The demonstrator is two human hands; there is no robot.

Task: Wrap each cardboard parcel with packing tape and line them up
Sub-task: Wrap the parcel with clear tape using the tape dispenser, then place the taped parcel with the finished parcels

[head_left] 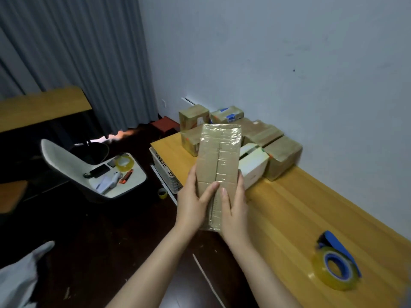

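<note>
I hold a long, taped cardboard parcel (219,156) up in front of me, over the near left edge of the wooden table (300,210). My left hand (192,204) grips its left side, thumb across the front. My right hand (234,206) grips its right side, thumb lying on the front face. Behind it, several taped parcels (282,155) sit grouped at the table's far end against the wall, with a white box (253,168) among them. A roll of clear packing tape on a blue dispenser (337,266) lies on the table at the near right.
A white chair (93,172) at the left holds another tape roll, a phone and an orange cutter. A small tape roll (162,193) lies on the dark floor. A white crate (165,172) stands beside the table's far left corner. A second wooden desk (42,107) is at far left.
</note>
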